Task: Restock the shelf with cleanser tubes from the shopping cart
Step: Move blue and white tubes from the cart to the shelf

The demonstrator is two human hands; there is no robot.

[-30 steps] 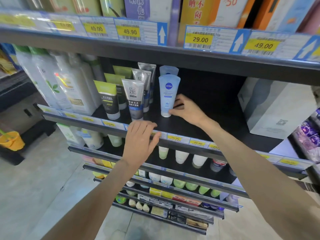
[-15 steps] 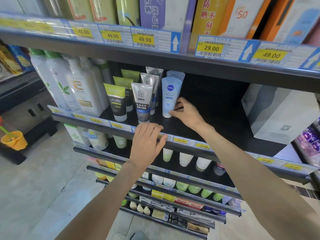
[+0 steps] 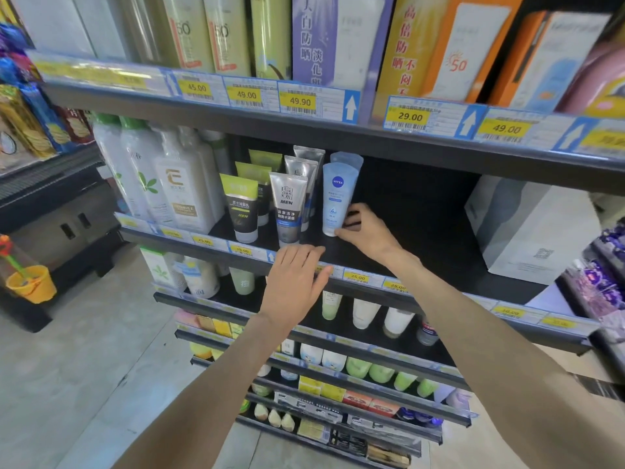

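The pale blue cleanser tube point(image 3: 337, 197) stands cap-down on the dark shelf point(image 3: 422, 238), at the right end of a row of tubes, with a second blue tube point(image 3: 348, 159) right behind it. The right hand point(image 3: 363, 229) pinches its cap end, thumb at the base and fingers curled behind. Just left stands a silver tube point(image 3: 288, 206), then a green-and-black tube point(image 3: 241, 206). The left hand point(image 3: 293, 285) rests flat, fingers straight, on the shelf's front edge by the price tags point(image 3: 357, 276)

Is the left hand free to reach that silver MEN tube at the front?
Probably yes. The left hand rests open on the shelf edge just below the silver MEN tube, holding nothing, and nothing stands between them.
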